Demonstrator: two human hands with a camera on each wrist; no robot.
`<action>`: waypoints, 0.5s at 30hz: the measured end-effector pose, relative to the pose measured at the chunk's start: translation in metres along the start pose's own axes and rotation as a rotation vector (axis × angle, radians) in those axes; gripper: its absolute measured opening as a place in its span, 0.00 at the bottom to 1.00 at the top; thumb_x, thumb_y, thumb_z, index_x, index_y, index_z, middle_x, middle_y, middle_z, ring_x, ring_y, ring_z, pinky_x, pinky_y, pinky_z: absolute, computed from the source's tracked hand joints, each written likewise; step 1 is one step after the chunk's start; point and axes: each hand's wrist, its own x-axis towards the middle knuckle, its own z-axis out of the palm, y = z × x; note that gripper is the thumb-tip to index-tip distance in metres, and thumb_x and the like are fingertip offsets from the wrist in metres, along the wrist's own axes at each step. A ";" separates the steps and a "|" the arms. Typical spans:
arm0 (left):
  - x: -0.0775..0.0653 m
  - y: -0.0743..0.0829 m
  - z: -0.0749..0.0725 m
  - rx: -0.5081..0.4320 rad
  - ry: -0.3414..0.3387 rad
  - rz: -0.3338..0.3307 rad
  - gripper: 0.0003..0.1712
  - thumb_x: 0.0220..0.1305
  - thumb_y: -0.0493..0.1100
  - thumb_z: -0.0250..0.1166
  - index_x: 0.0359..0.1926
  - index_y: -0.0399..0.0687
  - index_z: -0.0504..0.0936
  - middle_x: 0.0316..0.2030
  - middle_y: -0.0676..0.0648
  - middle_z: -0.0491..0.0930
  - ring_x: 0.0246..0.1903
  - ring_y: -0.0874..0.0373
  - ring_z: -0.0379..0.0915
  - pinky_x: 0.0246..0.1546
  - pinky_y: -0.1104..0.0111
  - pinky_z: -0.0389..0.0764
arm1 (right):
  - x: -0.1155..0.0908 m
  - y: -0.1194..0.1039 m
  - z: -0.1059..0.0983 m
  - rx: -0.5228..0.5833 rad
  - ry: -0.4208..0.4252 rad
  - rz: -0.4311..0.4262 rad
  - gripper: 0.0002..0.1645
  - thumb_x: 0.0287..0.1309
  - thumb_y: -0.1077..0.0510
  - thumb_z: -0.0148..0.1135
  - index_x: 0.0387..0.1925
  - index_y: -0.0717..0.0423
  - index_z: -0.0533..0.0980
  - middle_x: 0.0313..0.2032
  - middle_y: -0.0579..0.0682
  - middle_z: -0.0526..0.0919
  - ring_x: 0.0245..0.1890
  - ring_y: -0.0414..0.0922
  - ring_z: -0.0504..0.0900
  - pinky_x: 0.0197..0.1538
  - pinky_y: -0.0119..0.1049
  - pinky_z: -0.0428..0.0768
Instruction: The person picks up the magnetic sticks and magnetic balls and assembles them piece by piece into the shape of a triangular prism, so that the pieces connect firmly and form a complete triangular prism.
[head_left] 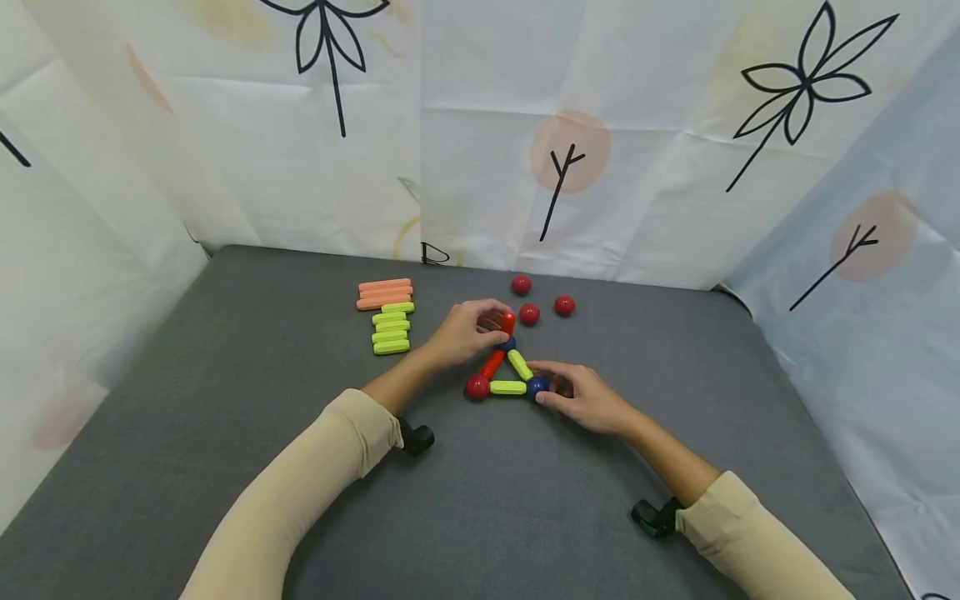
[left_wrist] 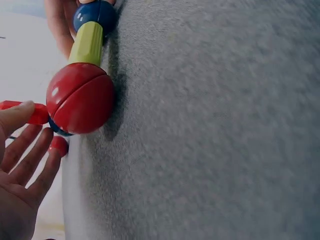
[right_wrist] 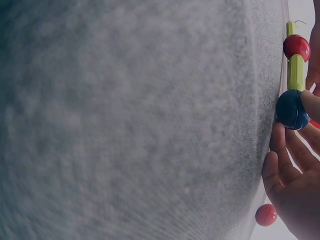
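A flat triangle of magnetic rods and balls lies on the table. Its corners are a red ball (head_left: pixel 477 387), a right blue ball (head_left: pixel 537 387) and a far blue ball (head_left: pixel 508 343). One red rod (head_left: pixel 492 364) and two yellow-green rods (head_left: pixel 508 387) join them. My left hand (head_left: pixel 461 333) pinches another red rod (head_left: pixel 508 323) upright at the far blue ball; whether the two touch is hard to tell. Thumb and fingers of my right hand (head_left: pixel 588 398) hold the right blue ball, also visible in the right wrist view (right_wrist: pixel 290 109).
Three loose red balls (head_left: pixel 529 314) lie just beyond the triangle. To the left, several yellow-green rods (head_left: pixel 392 336) and three orange rods (head_left: pixel 385 293) form a column. A grey cloth (head_left: pixel 315 292) covers the table, with patterned white fabric (head_left: pixel 480 183) hanging behind it.
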 end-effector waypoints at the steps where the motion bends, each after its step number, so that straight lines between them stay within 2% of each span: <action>1: -0.002 0.000 -0.002 0.006 -0.010 -0.001 0.20 0.63 0.33 0.69 0.56 0.39 0.79 0.47 0.43 0.83 0.47 0.52 0.81 0.51 0.63 0.80 | 0.000 0.000 0.000 0.000 0.000 0.000 0.29 0.67 0.58 0.63 0.66 0.61 0.70 0.34 0.49 0.80 0.31 0.43 0.75 0.31 0.33 0.72; 6: -0.018 -0.002 -0.022 0.055 -0.035 0.003 0.23 0.63 0.32 0.68 0.59 0.38 0.77 0.49 0.40 0.83 0.48 0.52 0.81 0.51 0.60 0.80 | 0.000 -0.001 0.000 0.002 0.003 0.007 0.29 0.67 0.58 0.63 0.66 0.61 0.70 0.34 0.49 0.80 0.31 0.44 0.75 0.31 0.32 0.72; 9: -0.032 -0.005 -0.043 0.091 -0.017 0.008 0.22 0.63 0.31 0.67 0.58 0.35 0.78 0.49 0.38 0.83 0.48 0.51 0.81 0.51 0.57 0.80 | -0.001 -0.001 0.000 0.000 0.007 0.008 0.29 0.66 0.59 0.63 0.67 0.61 0.70 0.35 0.49 0.80 0.31 0.44 0.75 0.31 0.32 0.72; 15: -0.066 -0.017 -0.088 0.161 0.050 -0.036 0.20 0.62 0.31 0.68 0.55 0.35 0.79 0.48 0.37 0.84 0.46 0.49 0.82 0.43 0.54 0.81 | -0.001 -0.001 0.000 -0.004 0.007 0.001 0.30 0.66 0.59 0.64 0.67 0.61 0.70 0.35 0.50 0.80 0.32 0.45 0.75 0.31 0.32 0.71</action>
